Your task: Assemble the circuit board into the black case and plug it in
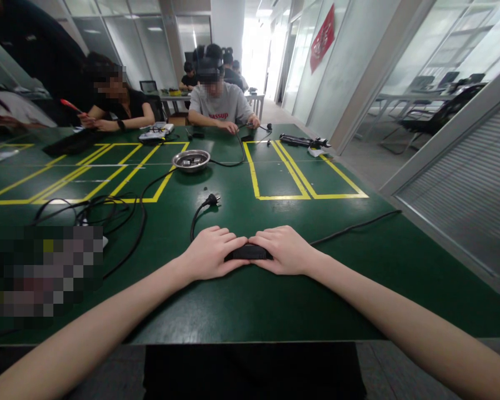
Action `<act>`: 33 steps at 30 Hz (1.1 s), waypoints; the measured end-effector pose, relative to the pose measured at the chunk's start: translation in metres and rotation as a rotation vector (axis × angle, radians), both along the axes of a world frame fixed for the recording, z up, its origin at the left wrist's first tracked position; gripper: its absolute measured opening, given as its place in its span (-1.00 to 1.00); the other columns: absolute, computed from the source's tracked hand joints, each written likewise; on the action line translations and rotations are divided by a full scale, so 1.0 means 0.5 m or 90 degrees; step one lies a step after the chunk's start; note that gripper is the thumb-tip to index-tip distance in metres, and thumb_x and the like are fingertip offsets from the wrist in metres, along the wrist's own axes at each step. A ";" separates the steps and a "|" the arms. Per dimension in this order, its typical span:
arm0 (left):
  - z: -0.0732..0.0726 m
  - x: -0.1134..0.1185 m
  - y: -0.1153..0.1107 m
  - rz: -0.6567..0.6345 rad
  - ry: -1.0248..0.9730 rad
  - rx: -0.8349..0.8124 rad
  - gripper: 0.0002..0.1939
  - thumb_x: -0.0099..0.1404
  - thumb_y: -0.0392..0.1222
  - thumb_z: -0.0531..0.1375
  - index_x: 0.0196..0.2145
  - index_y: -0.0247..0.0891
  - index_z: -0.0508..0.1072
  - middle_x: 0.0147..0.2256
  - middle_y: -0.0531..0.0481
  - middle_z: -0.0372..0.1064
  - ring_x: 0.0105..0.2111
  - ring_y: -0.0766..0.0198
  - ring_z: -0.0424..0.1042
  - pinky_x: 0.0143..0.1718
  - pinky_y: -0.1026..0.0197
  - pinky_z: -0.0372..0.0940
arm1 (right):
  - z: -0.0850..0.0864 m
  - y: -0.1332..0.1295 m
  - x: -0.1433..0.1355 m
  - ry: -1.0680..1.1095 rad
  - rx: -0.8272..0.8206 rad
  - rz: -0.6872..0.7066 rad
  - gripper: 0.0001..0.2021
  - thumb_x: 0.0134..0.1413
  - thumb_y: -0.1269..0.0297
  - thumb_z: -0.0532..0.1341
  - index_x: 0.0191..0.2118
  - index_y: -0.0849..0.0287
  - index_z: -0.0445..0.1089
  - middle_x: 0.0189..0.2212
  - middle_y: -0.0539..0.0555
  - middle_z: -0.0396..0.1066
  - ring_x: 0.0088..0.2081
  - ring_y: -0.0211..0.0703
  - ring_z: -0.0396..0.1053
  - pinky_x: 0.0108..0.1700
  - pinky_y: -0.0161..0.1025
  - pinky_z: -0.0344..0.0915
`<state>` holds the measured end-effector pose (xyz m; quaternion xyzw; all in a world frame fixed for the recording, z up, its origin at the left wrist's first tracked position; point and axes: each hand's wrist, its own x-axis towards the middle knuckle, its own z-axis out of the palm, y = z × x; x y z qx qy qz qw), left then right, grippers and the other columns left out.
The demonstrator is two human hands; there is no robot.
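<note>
A black oblong device (250, 253) lies on the green table (191, 311) near its front edge. My left hand (214, 253) is closed round its left end, and my right hand (283, 250) is closed round its right end; the fingertips of both hands meet over it. Behind my left hand lies a black plug (211, 200) with metal prongs, its short cable running down to that hand. Another dark cable (356, 226) stretches from behind my right wrist to the table's right side. The ends of the device are hidden under my hands.
A steel bowl (191, 161) with small metal parts stands further back. Tangled black cables (95, 211) lie at left. Yellow tape (283, 198) marks rectangles. Across the table a person (219, 103) handles a cable; black tools (302, 140) lie at back right. Other people are at left.
</note>
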<state>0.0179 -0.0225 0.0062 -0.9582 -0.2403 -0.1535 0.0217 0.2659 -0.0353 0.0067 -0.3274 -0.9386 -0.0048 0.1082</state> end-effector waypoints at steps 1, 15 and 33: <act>-0.001 0.000 -0.001 0.005 0.004 0.000 -0.57 0.54 0.13 0.07 0.02 -0.28 0.48 -0.26 -0.11 0.56 -0.27 0.12 0.53 -0.24 0.14 0.28 | -0.001 0.000 0.000 0.001 0.010 -0.002 -0.68 0.34 0.06 0.21 -0.05 0.23 0.49 -0.29 0.14 0.55 -0.29 -0.07 0.50 -0.27 -0.22 0.23; 0.015 0.006 -0.004 0.169 -0.131 -0.297 -0.52 0.53 0.14 0.03 -0.37 -0.24 0.47 -0.49 0.07 0.42 -0.47 0.26 0.37 -0.42 0.25 0.17 | -0.012 0.004 0.008 0.014 0.124 0.026 -0.57 0.46 0.18 0.07 0.29 0.24 0.31 -0.04 0.28 0.47 -0.13 0.02 0.47 -0.16 -0.14 0.37; 0.003 -0.007 0.010 0.074 -0.138 -0.124 -0.65 0.40 0.11 0.26 -0.12 -0.25 0.53 -0.28 -0.08 0.54 -0.29 0.14 0.46 -0.18 0.11 0.36 | -0.019 0.012 0.009 0.136 -0.061 -0.057 -0.67 0.37 0.01 0.22 -0.09 0.18 0.57 -0.40 0.11 0.60 -0.41 -0.11 0.53 -0.36 -0.27 0.18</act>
